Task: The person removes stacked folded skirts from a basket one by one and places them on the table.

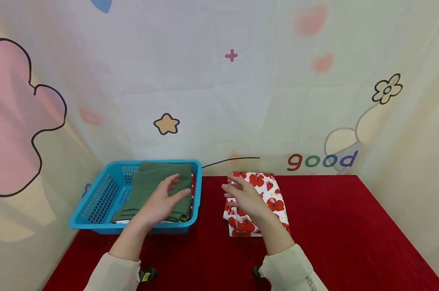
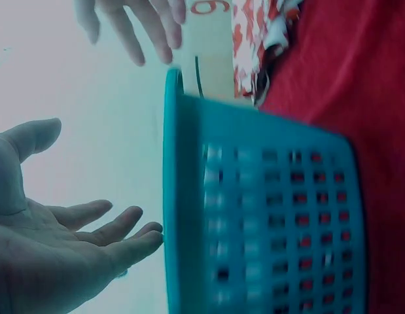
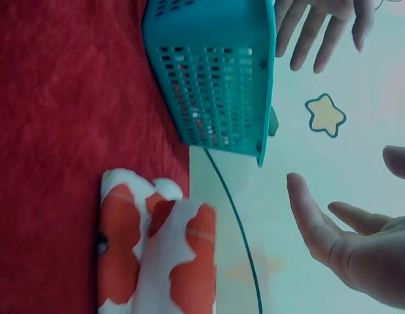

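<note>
My left hand hovers over the right part of a blue plastic basket, its fingers relaxed and holding nothing. Inside the basket lies a folded green cloth, with a sliver of red patterned cloth showing at its right side and a white edge under its front. To the right, my right hand is held above a folded white cloth with red flowers. Its fingers are spread and loosely bent with nothing in them. In the right wrist view, a gap shows between this hand and the flowered cloth.
A red cloth covers the table under the basket and the flowered fabric. Behind it hangs a pale printed curtain with a star, hearts and the word "good", and it continues along both sides.
</note>
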Available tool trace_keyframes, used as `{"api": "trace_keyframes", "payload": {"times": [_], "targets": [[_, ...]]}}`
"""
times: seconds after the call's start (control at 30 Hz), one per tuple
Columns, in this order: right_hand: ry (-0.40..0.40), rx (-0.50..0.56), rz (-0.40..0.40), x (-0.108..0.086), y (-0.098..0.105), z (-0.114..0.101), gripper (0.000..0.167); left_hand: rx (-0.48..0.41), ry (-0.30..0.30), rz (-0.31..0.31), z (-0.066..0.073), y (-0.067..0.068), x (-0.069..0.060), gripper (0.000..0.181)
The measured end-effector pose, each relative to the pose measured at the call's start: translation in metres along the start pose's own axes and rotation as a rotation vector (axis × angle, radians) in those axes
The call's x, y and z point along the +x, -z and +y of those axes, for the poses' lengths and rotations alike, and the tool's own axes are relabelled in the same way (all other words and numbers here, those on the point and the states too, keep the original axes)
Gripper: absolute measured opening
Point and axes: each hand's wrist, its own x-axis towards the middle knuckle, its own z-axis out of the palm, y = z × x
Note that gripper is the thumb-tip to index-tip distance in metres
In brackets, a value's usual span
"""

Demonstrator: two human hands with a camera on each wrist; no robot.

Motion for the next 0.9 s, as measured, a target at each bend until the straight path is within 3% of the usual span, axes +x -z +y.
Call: {"api": "trace_keyframes", "payload": {"times": [0.13,0.33,0.9], "targets": [[-0.010,0.035,-0.034,0.000,-0.008,-0.010,0.061,0.056,0.027,0.002,-0.004,0.014,-0.002,0.086],[-0.008,0.006,-0.086,0.002,-0.022,-0.017,0.064,0.105,0.050,-0.005,-0.010,0.031,-0.008,0.088],[0.001,-0.005,-0.149,0.007,-0.050,-0.039,0.063,0.183,0.085,-0.021,-0.021,0.064,-0.011,0.094]]}}
